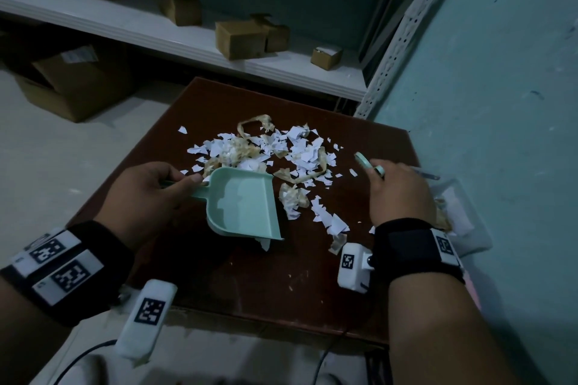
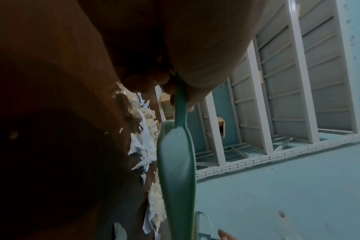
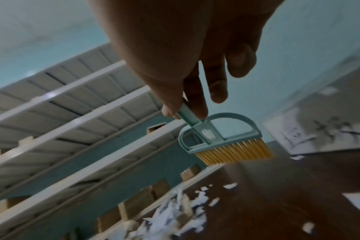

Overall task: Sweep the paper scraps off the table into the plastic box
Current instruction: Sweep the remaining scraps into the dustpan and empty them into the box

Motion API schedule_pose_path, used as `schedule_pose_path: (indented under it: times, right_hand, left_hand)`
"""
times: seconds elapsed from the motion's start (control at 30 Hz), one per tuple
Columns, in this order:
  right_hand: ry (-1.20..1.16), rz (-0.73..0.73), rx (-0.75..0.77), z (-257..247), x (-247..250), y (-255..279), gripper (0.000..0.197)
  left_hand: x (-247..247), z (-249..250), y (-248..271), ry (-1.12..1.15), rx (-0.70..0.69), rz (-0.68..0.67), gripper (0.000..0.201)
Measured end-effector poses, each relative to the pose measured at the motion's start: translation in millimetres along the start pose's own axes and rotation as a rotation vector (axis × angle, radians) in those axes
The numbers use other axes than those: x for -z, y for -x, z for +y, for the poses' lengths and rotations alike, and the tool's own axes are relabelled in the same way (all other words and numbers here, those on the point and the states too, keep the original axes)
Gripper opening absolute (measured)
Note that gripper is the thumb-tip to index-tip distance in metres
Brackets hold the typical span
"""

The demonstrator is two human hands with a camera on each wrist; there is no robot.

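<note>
White paper scraps (image 1: 291, 153) mixed with crumpled tan strips lie scattered over the far half of the dark brown table (image 1: 244, 278). My left hand (image 1: 156, 187) grips the handle of a mint green dustpan (image 1: 244, 203), empty, its mouth turned toward the scraps. My right hand (image 1: 397, 191) holds the thin handle of a small green brush (image 3: 220, 134) with yellow bristles, hovering above the table's right side. A clear plastic box (image 1: 463, 222) sits at the right table edge, partly hidden behind my right wrist, with some scraps inside.
A teal wall (image 1: 500, 103) runs along the right. White metal shelving (image 1: 187, 37) with small cardboard boxes stands behind the table. A large cardboard box (image 1: 72, 84) sits on the floor at the left. Cables hang near the table's front edge.
</note>
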State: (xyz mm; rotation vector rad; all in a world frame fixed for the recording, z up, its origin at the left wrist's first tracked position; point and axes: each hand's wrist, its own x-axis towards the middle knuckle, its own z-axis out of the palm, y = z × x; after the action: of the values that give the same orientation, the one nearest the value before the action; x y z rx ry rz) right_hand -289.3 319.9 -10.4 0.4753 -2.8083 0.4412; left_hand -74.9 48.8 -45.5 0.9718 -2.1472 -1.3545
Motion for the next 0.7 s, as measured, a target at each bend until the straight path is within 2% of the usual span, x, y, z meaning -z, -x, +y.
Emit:
schedule_pose_path:
  times: [0.1, 0.23, 0.5, 0.6, 0.7]
  right_hand:
    - [0.060, -0.101, -0.051, 8.8, -19.1, -3.7, 0.033]
    - [0.065, -0.199, -0.031, -0.6, -26.8, -0.5, 0.034]
    - [0.103, -0.436, 0.254, -38.7, 3.7, 33.4, 0.030]
    - [0.061, -0.393, 0.320, -47.2, 12.5, 44.2, 0.031]
    - [0.061, -0.252, 0.264, -30.5, 20.4, 33.5, 0.034]
  left_hand:
    - [-0.5, 0.5, -1.0, -0.008, 0.004, 0.006, 0.030]
    - [-1.4, -0.7, -2.0, -0.011, 0.006, 0.013, 0.031]
    - [-2.7, -4.1, -1.0, 0.008, 0.013, -0.010, 0.029]
    - [-3.8, -2.6, 0.0, 0.008, 0.005, -0.023, 0.029]
    - [-4.7, -0.4, 0.8, 0.011, -0.004, -0.020, 0.031]
